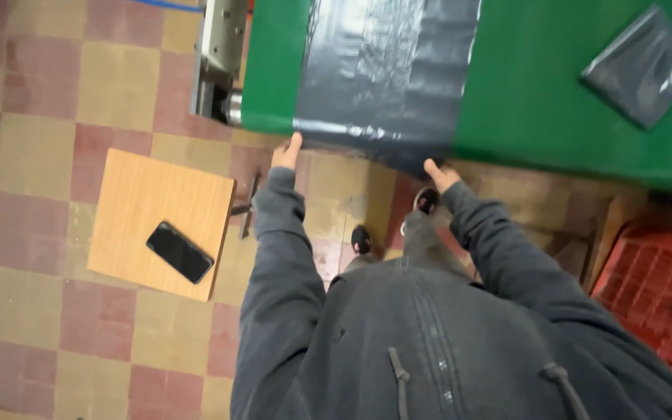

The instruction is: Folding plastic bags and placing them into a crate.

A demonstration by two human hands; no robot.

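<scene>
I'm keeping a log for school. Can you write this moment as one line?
left hand: grips plastic sheet edge | right hand: grips same edge | sheet: on green table | phone: on wooden stool

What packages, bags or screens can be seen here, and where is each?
Flat dark grey plastic bag: far right on the green belt, rectangular, glossy.
Wide dark grey plastic sheet: draped over the belt's edge, both hands pinching its hem.
Black phone: on the square wooden stool, screen dark.

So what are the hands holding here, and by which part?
Both hold the dark plastic sheet by its near edge, where it hangs over the green table: left hand at the left corner, right hand near the right corner.
</scene>
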